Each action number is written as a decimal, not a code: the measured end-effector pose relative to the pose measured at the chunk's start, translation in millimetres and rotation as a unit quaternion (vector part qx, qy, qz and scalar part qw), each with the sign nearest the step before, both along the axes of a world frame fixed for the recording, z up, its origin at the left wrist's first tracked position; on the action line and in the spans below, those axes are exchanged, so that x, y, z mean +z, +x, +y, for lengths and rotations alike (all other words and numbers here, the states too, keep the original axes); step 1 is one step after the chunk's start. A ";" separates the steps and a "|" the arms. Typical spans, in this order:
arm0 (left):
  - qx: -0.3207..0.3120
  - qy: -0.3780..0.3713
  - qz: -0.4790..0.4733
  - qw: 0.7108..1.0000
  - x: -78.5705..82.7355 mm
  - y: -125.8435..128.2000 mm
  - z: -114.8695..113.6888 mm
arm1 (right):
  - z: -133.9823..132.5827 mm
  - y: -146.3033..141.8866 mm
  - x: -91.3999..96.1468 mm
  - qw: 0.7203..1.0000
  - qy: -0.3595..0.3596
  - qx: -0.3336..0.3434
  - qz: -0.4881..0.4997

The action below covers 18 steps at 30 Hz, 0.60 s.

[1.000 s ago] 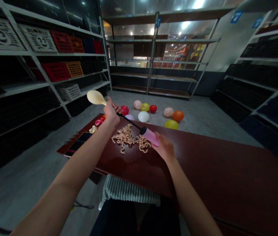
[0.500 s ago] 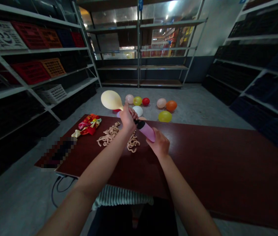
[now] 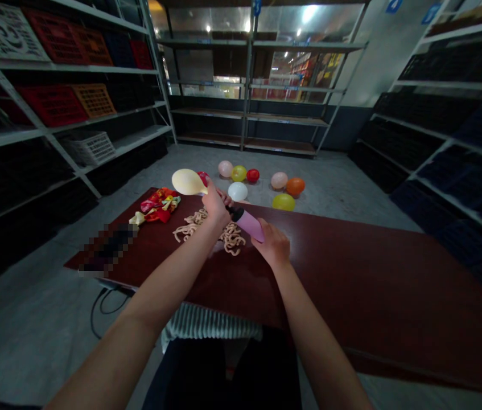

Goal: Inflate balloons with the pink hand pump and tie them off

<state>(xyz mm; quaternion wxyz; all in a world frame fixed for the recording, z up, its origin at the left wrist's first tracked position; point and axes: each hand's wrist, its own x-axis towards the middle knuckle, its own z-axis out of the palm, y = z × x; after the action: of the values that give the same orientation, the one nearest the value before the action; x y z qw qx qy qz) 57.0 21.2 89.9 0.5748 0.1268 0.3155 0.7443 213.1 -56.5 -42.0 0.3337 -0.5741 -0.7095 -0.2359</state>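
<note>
My left hand (image 3: 216, 204) is closed round the neck of a partly inflated cream balloon (image 3: 186, 181) and the black end of a balloon pump (image 3: 247, 222). The balloon points away to the left; its neck and the pump's tip are mostly hidden by my fingers. My right hand (image 3: 273, 242) is wrapped round the other end of the pump's pink barrel, above the table. Below the left wrist lie several beige, wavy, cord-like pieces (image 3: 233, 238). Farther left sits a pile of uninflated balloons (image 3: 159, 205), red, yellow and cream.
The dark red-brown table (image 3: 351, 273) stretches to the right. A pixelated dark object (image 3: 110, 249) lies at its left end. Beyond it, several inflated balloons, including an orange one (image 3: 295, 186), rest on the floor. Shelves with crates (image 3: 93, 99) stand left; cables (image 3: 98, 310) hang below the table.
The view has shifted slightly. Both hands stay on the balloon and pump, and the balloon now appears a little lower and slightly smaller.
</note>
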 end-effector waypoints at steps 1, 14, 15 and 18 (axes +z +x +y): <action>0.011 -0.008 -0.008 1.000 0.5 -7.9 1.0 | -1.4 -0.6 0.8 1.000 0.001 -0.001 -0.013; 0.050 -0.046 -0.049 0.996 25.7 -133.0 18.3 | -3.2 -8.0 1.6 0.993 0.026 0.077 -0.087; 0.052 -0.039 -0.044 0.997 26.6 -133.0 17.0 | -3.2 -8.0 1.8 0.993 0.028 0.080 -0.086; 0.052 -0.012 -0.031 0.998 25.2 -123.0 14.3 | -3.0 -5.5 1.2 0.994 0.041 0.077 -0.070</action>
<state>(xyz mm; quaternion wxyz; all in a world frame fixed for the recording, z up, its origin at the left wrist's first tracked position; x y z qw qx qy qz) -66.0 35.4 115.1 0.5465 0.0803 0.3121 0.7730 207.6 -59.5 -40.9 0.3235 -0.4860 -0.7627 -0.2784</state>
